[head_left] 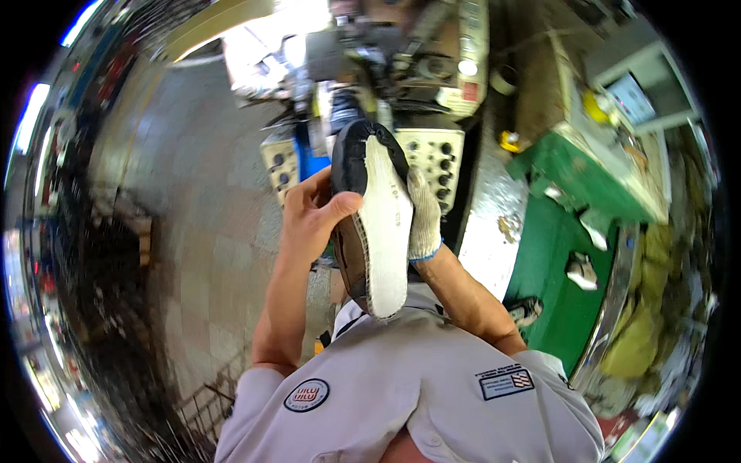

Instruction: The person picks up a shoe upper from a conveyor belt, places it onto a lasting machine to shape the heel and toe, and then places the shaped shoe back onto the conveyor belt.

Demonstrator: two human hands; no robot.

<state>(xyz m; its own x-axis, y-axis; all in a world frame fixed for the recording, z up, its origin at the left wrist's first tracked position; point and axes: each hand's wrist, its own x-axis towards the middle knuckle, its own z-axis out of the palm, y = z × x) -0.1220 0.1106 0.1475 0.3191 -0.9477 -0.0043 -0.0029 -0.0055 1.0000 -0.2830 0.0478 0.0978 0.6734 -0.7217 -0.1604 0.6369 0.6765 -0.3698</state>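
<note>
Shoe [388, 231], clasped by left grip [310, 218] and right grip [423, 220], tiled floor [212, 224], green surface [552, 262], machine [452, 133]

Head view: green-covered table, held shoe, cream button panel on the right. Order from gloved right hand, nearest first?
1. Held shoe: touching the gloved right hand, on its left.
2. Cream button panel: just beyond the hand.
3. Green-covered table: farthest, off to the right.

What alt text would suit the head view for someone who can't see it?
A shoe, white underside toward the camera, is held by a bare left hand and a gloved right hand. Beyond is a machine with control panels; other shoes lie on a green surface at right.
</note>
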